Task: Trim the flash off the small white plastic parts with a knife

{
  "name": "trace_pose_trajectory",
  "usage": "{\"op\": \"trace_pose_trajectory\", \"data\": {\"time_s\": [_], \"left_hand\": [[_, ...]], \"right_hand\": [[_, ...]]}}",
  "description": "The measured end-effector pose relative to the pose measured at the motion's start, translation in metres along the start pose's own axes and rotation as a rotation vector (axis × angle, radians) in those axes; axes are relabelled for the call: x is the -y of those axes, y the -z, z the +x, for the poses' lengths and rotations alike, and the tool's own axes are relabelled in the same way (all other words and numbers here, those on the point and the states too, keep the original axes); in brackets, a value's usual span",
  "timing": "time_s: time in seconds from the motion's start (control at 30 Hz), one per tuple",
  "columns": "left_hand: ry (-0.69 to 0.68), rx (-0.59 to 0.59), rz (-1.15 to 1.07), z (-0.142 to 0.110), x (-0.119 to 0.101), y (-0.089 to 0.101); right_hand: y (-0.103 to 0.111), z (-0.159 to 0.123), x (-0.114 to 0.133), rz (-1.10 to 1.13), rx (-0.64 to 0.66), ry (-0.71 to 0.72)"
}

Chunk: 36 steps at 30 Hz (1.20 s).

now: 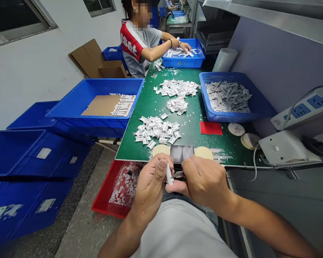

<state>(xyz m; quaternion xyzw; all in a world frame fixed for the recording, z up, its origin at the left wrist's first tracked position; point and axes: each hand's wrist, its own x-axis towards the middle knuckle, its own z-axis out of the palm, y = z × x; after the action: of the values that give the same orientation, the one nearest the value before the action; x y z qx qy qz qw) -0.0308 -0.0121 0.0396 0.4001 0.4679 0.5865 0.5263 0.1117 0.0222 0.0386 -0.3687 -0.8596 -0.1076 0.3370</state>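
Note:
Between its thumb and fingers my left hand [152,179] pinches a small white plastic part [169,175], held up at the table's near edge. My right hand [204,179] is closed around a thin metal blade [178,174], whose tip meets the white part. Most of the blade's handle is hidden in my fist. Just beyond my hands a dark grey pad [182,153] lies between two round cream discs [204,153]. A loose heap of similar white parts [158,129] spreads on the green table [191,138] ahead.
Further heaps of white parts [179,87] lie up the table. A blue basket [208,114] full of parts stands right, near a red card [211,128] and power strip [304,107]. Left are blue bins [97,123] and a red tray [99,204]. A co-worker [140,39] handles parts opposite.

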Motion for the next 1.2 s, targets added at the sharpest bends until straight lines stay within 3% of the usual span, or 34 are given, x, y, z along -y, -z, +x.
{"op": "trace_pose_trajectory", "data": {"time_s": [0.3, 0.6, 0.77, 0.83, 0.9, 0.93, 1.0, 1.07, 1.2], "left_hand": [[0.026, 0.007, 0.02, 0.0, 0.0, 0.002], [0.041, 0.026, -0.02, -0.001, 0.002, 0.0], [-0.004, 0.024, 0.007, 0.006, 0.001, 0.002], [-0.131, -0.054, 0.26, 0.026, 0.001, 0.011], [-0.263, -0.139, 0.726, 0.059, 0.004, 0.025], [-0.286, -0.122, 1.023, 0.079, 0.006, 0.033], [-0.27, -0.087, 1.186, 0.122, 0.012, 0.048], [-0.238, -0.09, 1.283, 0.163, 0.018, 0.057], [-0.158, -0.121, 1.413, 0.233, 0.029, 0.048]], "right_hand": [[-0.003, -0.003, -0.002, -0.007, 0.043, 0.017], [-0.003, -0.007, 0.002, -0.006, -0.026, 0.025], [-0.008, -0.014, 0.001, 0.162, -0.046, 0.011], [-0.007, -0.02, -0.002, 0.37, -0.02, -0.034], [-0.004, -0.029, -0.01, 0.672, 0.098, -0.172], [-0.002, -0.037, -0.015, 0.849, 0.188, -0.283], [0.0, -0.057, -0.029, 1.244, 0.388, -0.565], [-0.005, -0.084, -0.045, 1.686, 0.47, -0.871], [-0.03, -0.136, -0.073, 1.883, 0.486, -1.008]]}}
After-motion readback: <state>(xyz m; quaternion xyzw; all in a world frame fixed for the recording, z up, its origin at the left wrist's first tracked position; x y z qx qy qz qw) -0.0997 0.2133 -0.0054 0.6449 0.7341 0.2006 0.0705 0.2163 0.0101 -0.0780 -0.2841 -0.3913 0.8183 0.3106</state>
